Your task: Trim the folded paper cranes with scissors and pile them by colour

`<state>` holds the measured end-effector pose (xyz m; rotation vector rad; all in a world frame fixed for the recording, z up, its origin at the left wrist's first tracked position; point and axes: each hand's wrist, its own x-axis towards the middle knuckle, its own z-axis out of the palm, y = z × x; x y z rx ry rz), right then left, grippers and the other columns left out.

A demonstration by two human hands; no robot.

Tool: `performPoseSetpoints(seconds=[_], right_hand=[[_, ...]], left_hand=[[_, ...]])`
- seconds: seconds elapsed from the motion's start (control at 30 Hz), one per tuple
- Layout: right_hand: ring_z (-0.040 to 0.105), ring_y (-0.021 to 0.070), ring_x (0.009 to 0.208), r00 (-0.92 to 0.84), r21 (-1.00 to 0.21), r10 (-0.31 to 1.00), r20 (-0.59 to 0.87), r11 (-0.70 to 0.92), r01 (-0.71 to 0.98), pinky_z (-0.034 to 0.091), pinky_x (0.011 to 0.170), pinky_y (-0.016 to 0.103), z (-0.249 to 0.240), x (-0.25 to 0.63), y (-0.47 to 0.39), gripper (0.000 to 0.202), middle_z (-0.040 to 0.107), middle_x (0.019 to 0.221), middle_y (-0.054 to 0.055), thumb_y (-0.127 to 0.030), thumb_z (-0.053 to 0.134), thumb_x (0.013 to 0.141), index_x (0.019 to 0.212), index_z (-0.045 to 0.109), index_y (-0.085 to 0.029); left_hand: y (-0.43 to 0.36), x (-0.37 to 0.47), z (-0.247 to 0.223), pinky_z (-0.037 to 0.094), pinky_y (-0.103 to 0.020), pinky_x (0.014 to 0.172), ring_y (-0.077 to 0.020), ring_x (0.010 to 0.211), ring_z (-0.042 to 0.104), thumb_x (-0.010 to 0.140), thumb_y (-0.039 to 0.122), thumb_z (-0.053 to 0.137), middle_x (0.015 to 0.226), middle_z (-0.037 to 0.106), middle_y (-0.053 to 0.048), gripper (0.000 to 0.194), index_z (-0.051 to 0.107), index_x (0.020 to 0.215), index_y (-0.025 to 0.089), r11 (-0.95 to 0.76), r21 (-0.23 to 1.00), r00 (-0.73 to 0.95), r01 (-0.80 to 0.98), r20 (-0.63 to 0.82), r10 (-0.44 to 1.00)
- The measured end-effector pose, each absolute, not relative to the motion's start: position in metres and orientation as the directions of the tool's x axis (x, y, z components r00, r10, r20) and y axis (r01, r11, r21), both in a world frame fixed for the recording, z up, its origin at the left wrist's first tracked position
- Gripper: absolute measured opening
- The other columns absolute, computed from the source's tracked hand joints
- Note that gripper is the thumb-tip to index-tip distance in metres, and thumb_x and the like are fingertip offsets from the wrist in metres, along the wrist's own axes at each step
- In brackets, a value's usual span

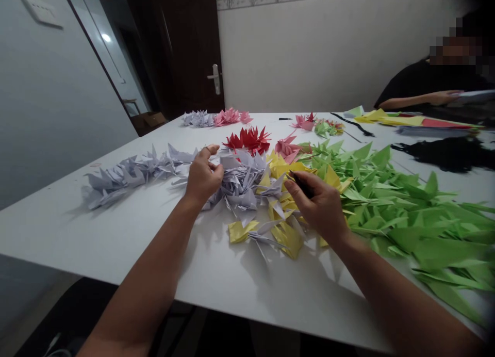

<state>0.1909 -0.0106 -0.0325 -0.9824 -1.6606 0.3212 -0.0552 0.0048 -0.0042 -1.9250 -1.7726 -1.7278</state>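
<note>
White folded papers (pixel 245 179) lie mid-table, between the hands. Left hand (pixel 204 176): fingers curled at the pile; grip cannot be determined. Right hand (pixel 320 202): fingers pinch a dark object (pixel 302 184) above yellow papers (pixel 286 238). Green papers (pixel 386 202) crowd its right side — red papers (pixel 249 140) sit behind the white. Surface: white table (pixel 127 238). Room: dark door (pixel 181 42), pale wall (pixel 309 47) — person in black (pixel 410 81) at right.

Worktop (pixel 127 238): left grip (pixel 204 176) at white paper (pixel 242 181).
Right grip (pixel 319 199) holds black item (pixel 302 184) by yellow paper (pixel 288 238); green paper (pixel 390 207) to its right, red paper (pixel 249 140) behind the white.
</note>
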Motion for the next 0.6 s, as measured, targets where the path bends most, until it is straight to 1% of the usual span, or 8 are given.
performPoseSetpoints(seconds=[0.07, 0.17, 0.23, 0.33, 0.4, 0.47, 0.53, 0.6], right_hand=[[0.067, 0.0205, 0.074, -0.037, -0.658, 0.742, 0.669, 0.615, 0.434, 0.052, 0.068, 0.033, -0.032, 0.192, -0.010, 0.034, 0.072, 0.087, 0.009, -0.041, 0.063, 0.079, 0.099, 0.069, -0.014], [0.067, 0.0197, 0.070, -0.102, -0.629, 0.750, 0.654, 0.614, 0.476, 0.052, 0.065, 0.032, -0.034, 0.192, -0.009, 0.036, 0.073, 0.086, 0.009, -0.037, 0.066, 0.076, 0.104, 0.069, -0.014], [0.067, 0.0198, 0.070, -0.159, -0.603, 0.753, 0.639, 0.619, 0.504, 0.052, 0.066, 0.032, -0.039, 0.191, -0.009, 0.035, 0.073, 0.087, 0.009, -0.033, 0.065, 0.076, 0.105, 0.069, -0.015], [0.068, 0.0202, 0.070, -0.224, -0.571, 0.742, 0.632, 0.642, 0.512, 0.052, 0.065, 0.032, -0.046, 0.188, -0.007, 0.023, 0.074, 0.084, 0.007, -0.030, 0.063, 0.078, 0.096, 0.072, -0.018], [0.067, 0.0199, 0.069, -0.204, -0.572, 0.729, 0.653, 0.652, 0.498, 0.052, 0.065, 0.031, -0.048, 0.188, -0.006, 0.018, 0.074, 0.080, 0.006, -0.029, 0.061, 0.079, 0.089, 0.072, -0.018], [0.067, 0.0193, 0.070, -0.118, -0.608, 0.723, 0.680, 0.647, 0.460, 0.052, 0.067, 0.031, -0.048, 0.188, -0.006, 0.018, 0.074, 0.081, 0.005, -0.030, 0.061, 0.081, 0.088, 0.072, -0.018], [0.068, 0.0193, 0.074, -0.039, -0.663, 0.730, 0.683, 0.640, 0.389, 0.053, 0.071, 0.032, -0.046, 0.187, -0.006, 0.022, 0.074, 0.086, 0.006, -0.032, 0.061, 0.082, 0.093, 0.071, -0.018], [0.069, 0.0198, 0.080, -0.042, -0.699, 0.748, 0.663, 0.638, 0.324, 0.054, 0.074, 0.033, -0.045, 0.186, -0.006, 0.028, 0.074, 0.093, 0.007, -0.034, 0.061, 0.083, 0.103, 0.070, -0.017]], left_hand=[[0.006, -0.056, -0.004, 0.047, -0.023, 0.059, -0.0073, 0.057, 0.051, 0.066, 0.005, 0.057, 0.107, 0.064, -0.007, 0.041, 0.062, 0.105, 0.015, -0.373, 0.588, -0.257, 0.718, 0.721, 0.644], [0.003, -0.051, -0.003, 0.045, -0.022, 0.055, -0.0093, 0.061, 0.054, 0.070, 0.010, 0.057, 0.095, 0.066, -0.005, 0.026, 0.064, 0.095, 0.016, -0.440, 0.586, -0.231, 0.681, 0.742, 0.630], [-0.002, -0.043, -0.003, 0.044, -0.022, 0.055, -0.0102, 0.064, 0.055, 0.073, 0.013, 0.058, 0.089, 0.066, -0.004, 0.017, 0.065, 0.089, 0.016, -0.507, 0.576, -0.162, 0.641, 0.747, 0.644], [-0.010, -0.028, -0.004, 0.044, -0.022, 0.055, -0.0107, 0.064, 0.055, 0.076, 0.014, 0.057, 0.084, 0.066, -0.004, 0.013, 0.066, 0.085, 0.017, -0.605, 0.515, -0.006, 0.607, 0.764, 0.645], [-0.015, -0.019, -0.006, 0.046, -0.024, 0.058, -0.0117, 0.066, 0.056, 0.078, 0.014, 0.057, 0.081, 0.066, -0.004, 0.011, 0.066, 0.083, 0.018, -0.661, 0.459, 0.093, 0.594, 0.777, 0.623], [-0.017, -0.013, -0.008, 0.048, -0.026, 0.063, -0.0127, 0.069, 0.057, 0.079, 0.014, 0.057, 0.080, 0.066, -0.004, 0.010, 0.065, 0.081, 0.019, -0.693, 0.425, 0.146, 0.583, 0.784, 0.604], [-0.017, -0.012, -0.009, 0.048, -0.027, 0.066, -0.0132, 0.070, 0.058, 0.080, 0.014, 0.057, 0.080, 0.067, -0.004, 0.010, 0.065, 0.081, 0.019, -0.704, 0.417, 0.157, 0.575, 0.788, 0.596], [-0.016, -0.013, -0.010, 0.048, -0.027, 0.067, -0.0136, 0.072, 0.059, 0.080, 0.014, 0.057, 0.081, 0.067, -0.004, 0.010, 0.065, 0.082, 0.020, -0.706, 0.417, 0.152, 0.573, 0.792, 0.592]])
